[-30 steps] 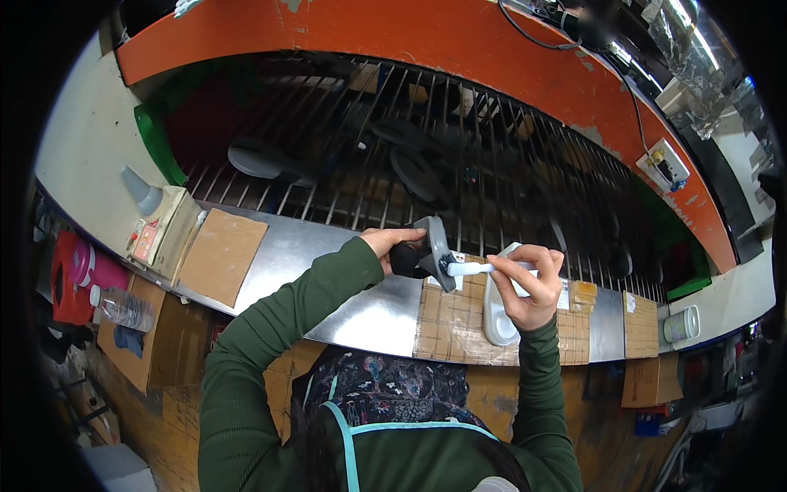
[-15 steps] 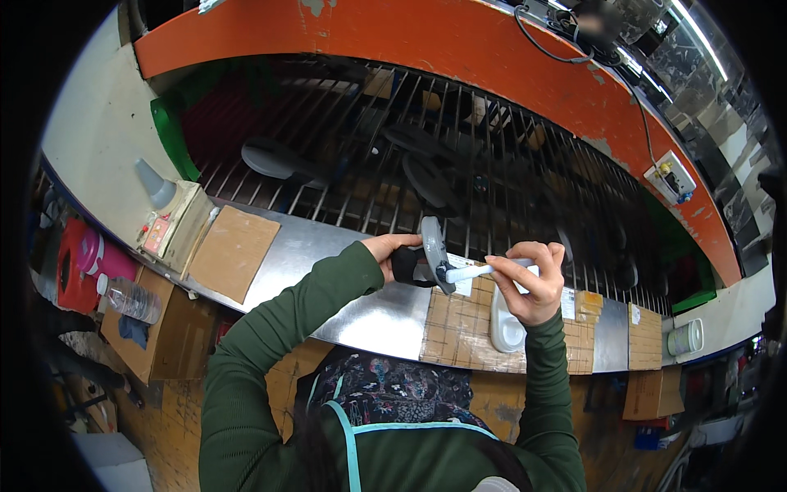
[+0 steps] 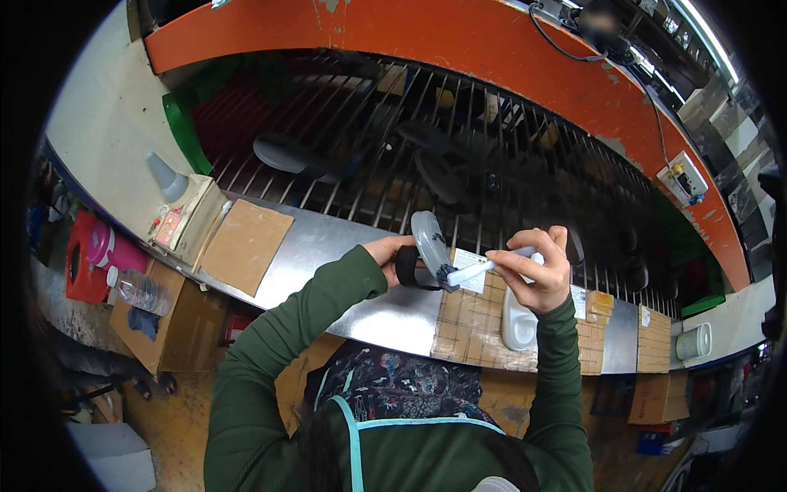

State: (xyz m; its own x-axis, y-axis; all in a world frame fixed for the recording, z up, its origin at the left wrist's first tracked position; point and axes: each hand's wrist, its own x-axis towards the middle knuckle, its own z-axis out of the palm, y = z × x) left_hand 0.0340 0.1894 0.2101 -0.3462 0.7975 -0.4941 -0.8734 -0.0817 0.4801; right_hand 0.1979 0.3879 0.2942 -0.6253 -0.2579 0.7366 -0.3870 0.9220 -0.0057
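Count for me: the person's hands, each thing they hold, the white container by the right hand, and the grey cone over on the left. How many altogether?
Person's left hand and right hand: 2
Grey sandal: 1
White-handled brush: 1
White container: 1
Grey cone: 1
Total: 6

Glare whitened the metal counter [image 3: 384,325], while the barred rack [image 3: 334,198] lay mostly in deep shade. A tube light [image 3: 708,39] shone at upper right (the fisheye rim bent straight edges, then fell to black).
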